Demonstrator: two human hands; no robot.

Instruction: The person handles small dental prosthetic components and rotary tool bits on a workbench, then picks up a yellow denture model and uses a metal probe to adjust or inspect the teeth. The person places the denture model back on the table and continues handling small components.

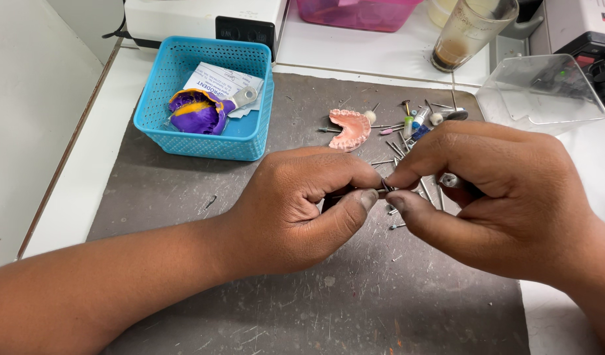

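Observation:
Both hands meet over a dark grey mat (pixel 184 197). My left hand (pixel 296 210) is closed, thumb and forefinger pinching a thin metal bur (pixel 380 191). My right hand (pixel 499 197) pinches the same bur's other end, and a metal handpiece tip (pixel 451 180) shows within its fingers. Several loose burs (pixel 398 154) lie scattered just beyond the hands. A pink denture base (pixel 350 128) rests on the mat behind them.
A blue plastic basket (pixel 184 141) at the back left holds a purple and yellow dental impression (pixel 197 112) and a paper slip. A clear plastic shield (pixel 539 92), a stained tall cup (pixel 470 33), a pink tub (pixel 355 13) and white machines stand at the back.

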